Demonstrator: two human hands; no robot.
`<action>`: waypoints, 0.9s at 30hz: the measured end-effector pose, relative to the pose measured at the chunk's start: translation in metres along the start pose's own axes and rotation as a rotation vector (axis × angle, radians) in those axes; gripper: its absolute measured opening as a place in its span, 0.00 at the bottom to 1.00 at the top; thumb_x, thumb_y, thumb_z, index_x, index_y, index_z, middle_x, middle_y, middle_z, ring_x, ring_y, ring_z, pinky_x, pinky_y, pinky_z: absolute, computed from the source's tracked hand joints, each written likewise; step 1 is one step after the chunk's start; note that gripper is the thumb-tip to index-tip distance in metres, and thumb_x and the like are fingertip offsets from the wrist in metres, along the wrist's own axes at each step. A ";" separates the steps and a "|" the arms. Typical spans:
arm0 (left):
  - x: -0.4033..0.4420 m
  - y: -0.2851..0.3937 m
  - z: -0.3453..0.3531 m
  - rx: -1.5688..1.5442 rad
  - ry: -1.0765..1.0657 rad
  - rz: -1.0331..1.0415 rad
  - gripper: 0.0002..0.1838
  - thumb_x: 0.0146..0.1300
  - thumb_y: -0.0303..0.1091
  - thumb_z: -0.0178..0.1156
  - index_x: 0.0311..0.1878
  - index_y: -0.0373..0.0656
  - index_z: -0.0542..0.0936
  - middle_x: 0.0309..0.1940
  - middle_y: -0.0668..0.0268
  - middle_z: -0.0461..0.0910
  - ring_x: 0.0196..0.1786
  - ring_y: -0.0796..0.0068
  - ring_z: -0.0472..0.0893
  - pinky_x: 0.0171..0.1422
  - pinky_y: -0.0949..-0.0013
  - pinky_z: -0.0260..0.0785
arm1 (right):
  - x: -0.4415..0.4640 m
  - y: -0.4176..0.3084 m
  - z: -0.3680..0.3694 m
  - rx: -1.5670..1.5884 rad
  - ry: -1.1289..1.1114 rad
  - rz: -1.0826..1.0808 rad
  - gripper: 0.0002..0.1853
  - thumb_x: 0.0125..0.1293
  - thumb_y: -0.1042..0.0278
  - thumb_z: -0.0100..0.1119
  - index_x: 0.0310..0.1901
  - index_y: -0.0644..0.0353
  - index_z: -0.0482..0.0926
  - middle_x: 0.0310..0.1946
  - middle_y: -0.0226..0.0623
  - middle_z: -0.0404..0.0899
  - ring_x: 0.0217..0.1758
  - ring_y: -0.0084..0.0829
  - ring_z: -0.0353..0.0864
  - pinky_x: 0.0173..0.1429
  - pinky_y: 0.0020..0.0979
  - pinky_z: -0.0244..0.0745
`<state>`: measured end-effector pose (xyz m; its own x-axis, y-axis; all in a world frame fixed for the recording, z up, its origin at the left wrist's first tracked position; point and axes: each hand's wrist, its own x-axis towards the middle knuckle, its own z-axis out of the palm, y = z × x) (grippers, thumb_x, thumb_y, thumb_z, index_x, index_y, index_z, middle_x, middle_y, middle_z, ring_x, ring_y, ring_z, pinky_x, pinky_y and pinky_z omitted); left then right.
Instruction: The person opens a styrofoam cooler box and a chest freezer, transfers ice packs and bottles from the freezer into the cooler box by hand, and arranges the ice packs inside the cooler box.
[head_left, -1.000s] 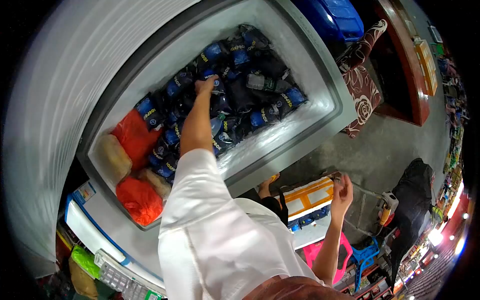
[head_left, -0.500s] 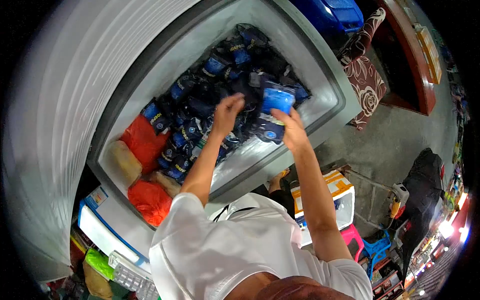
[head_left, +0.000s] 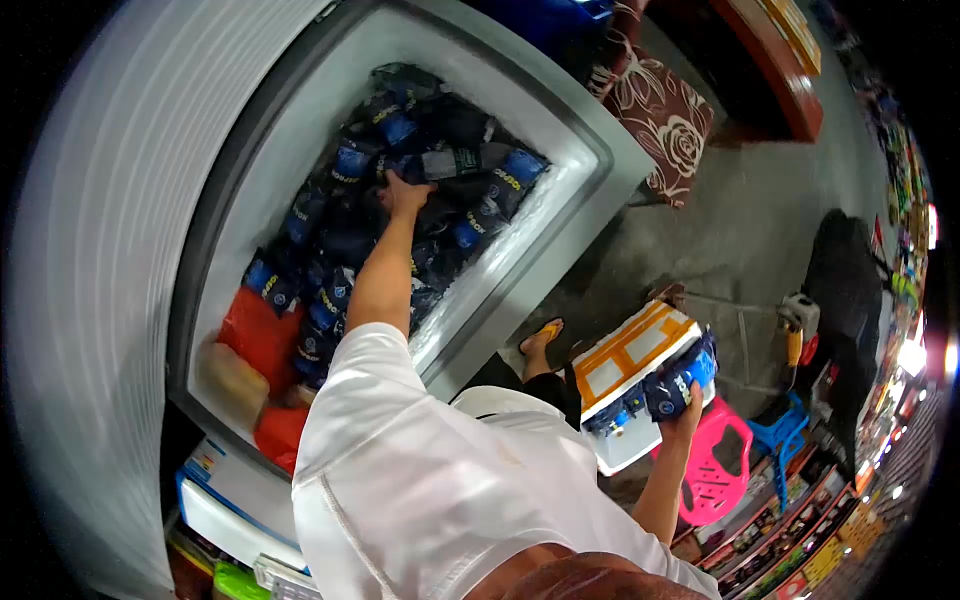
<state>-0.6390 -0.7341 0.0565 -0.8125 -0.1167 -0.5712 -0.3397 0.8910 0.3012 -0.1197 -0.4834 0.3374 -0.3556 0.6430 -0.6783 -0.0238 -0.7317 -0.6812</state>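
Inside the chest freezer (head_left: pixel 600 185) lie several dark blue ice packs (head_left: pixel 350 160) with yellow lettering. My left hand (head_left: pixel 405 195) reaches down among them, its fingers partly hidden against the dark packs beside a clear bottle (head_left: pixel 465 161). What it grips, if anything, cannot be made out. At the right, my right hand (head_left: pixel 685 412) holds an ice pack (head_left: pixel 690 373) over the opening of a white foam box (head_left: pixel 627 447) with orange tape. More packs (head_left: pixel 620 410) show inside that box.
Red bags (head_left: pixel 260 335) and a pale bag (head_left: pixel 232 375) fill the freezer's near left corner. A pink stool (head_left: pixel 715 470), a blue stool (head_left: pixel 785 435) and a metal-framed cart (head_left: pixel 740 340) stand right of the box. A patterned cushioned chair (head_left: pixel 665 125) is beyond the freezer.
The ice pack in my right hand has moved from above the freezer to the foam box. My left hand has reached deeper among the packs. The whole view has shifted.
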 end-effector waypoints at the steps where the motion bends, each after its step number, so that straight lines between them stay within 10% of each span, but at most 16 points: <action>1: -0.013 0.005 -0.002 -0.123 -0.021 -0.034 0.65 0.36 0.56 0.78 0.73 0.44 0.47 0.62 0.33 0.62 0.67 0.38 0.63 0.66 0.49 0.63 | -0.009 0.006 -0.020 0.071 0.037 0.001 0.27 0.67 0.56 0.54 0.61 0.66 0.67 0.52 0.46 0.78 0.52 0.43 0.80 0.60 0.45 0.75; 4: -0.029 0.021 0.036 0.169 0.129 -0.224 0.66 0.38 0.55 0.77 0.73 0.44 0.45 0.63 0.35 0.59 0.64 0.42 0.68 0.65 0.50 0.66 | -0.040 0.027 -0.067 0.282 0.169 0.017 0.28 0.66 0.55 0.56 0.61 0.65 0.68 0.53 0.48 0.77 0.55 0.46 0.78 0.62 0.47 0.73; 11: 0.083 -0.037 0.055 -0.574 -0.760 -0.056 0.41 0.52 0.54 0.65 0.66 0.41 0.68 0.62 0.55 0.72 0.63 0.49 0.69 0.70 0.51 0.59 | -0.078 0.084 -0.199 0.528 0.630 0.028 0.26 0.61 0.55 0.64 0.57 0.61 0.72 0.49 0.47 0.81 0.47 0.43 0.83 0.55 0.45 0.78; 12: -0.020 0.004 0.004 -0.643 -0.500 -0.369 0.29 0.53 0.49 0.63 0.56 0.42 0.77 0.56 0.58 0.75 0.60 0.55 0.71 0.67 0.50 0.61 | -0.075 0.093 -0.221 0.570 0.630 0.007 0.27 0.61 0.55 0.65 0.57 0.61 0.73 0.49 0.47 0.81 0.47 0.43 0.83 0.55 0.44 0.79; 13: 0.025 -0.040 0.002 -0.765 -0.818 -0.055 0.29 0.51 0.51 0.62 0.53 0.43 0.77 0.51 0.59 0.76 0.54 0.56 0.74 0.61 0.50 0.65 | -0.079 0.103 -0.239 0.611 0.620 -0.011 0.27 0.60 0.55 0.66 0.57 0.61 0.73 0.48 0.47 0.81 0.46 0.43 0.84 0.55 0.44 0.80; 15: -0.038 -0.027 -0.048 -0.670 -0.354 -0.159 0.24 0.53 0.51 0.60 0.48 0.44 0.79 0.47 0.62 0.78 0.47 0.61 0.78 0.52 0.58 0.72 | -0.073 0.116 -0.274 0.660 0.697 0.077 0.29 0.58 0.56 0.68 0.57 0.64 0.72 0.46 0.47 0.82 0.45 0.42 0.84 0.53 0.42 0.81; 21: -0.258 0.040 -0.154 -0.807 -0.512 0.186 0.25 0.54 0.50 0.59 0.46 0.38 0.78 0.35 0.61 0.80 0.41 0.63 0.79 0.48 0.60 0.75 | 0.027 0.218 -0.412 0.771 0.834 0.188 0.29 0.54 0.59 0.72 0.53 0.65 0.73 0.42 0.48 0.83 0.41 0.42 0.85 0.46 0.45 0.83; 25: -0.378 0.115 -0.131 -0.370 -0.682 0.392 0.34 0.50 0.52 0.62 0.49 0.28 0.76 0.41 0.52 0.81 0.42 0.57 0.81 0.49 0.59 0.75 | 0.094 0.237 -0.458 0.580 1.101 0.193 0.41 0.41 0.57 0.80 0.56 0.68 0.71 0.49 0.51 0.79 0.46 0.44 0.84 0.50 0.43 0.80; 27: -0.411 0.137 -0.087 -0.278 -0.652 0.444 0.33 0.54 0.51 0.60 0.55 0.31 0.73 0.44 0.52 0.80 0.41 0.59 0.81 0.46 0.61 0.76 | 0.118 0.231 -0.482 -0.156 1.309 0.381 0.43 0.41 0.55 0.78 0.58 0.67 0.70 0.54 0.51 0.77 0.55 0.45 0.79 0.60 0.40 0.74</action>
<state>-0.3927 -0.6018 0.3987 -0.4903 0.5729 -0.6568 -0.2264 0.6440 0.7308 0.2833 -0.4673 -0.0328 0.8190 0.2155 -0.5318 0.0113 -0.9327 -0.3605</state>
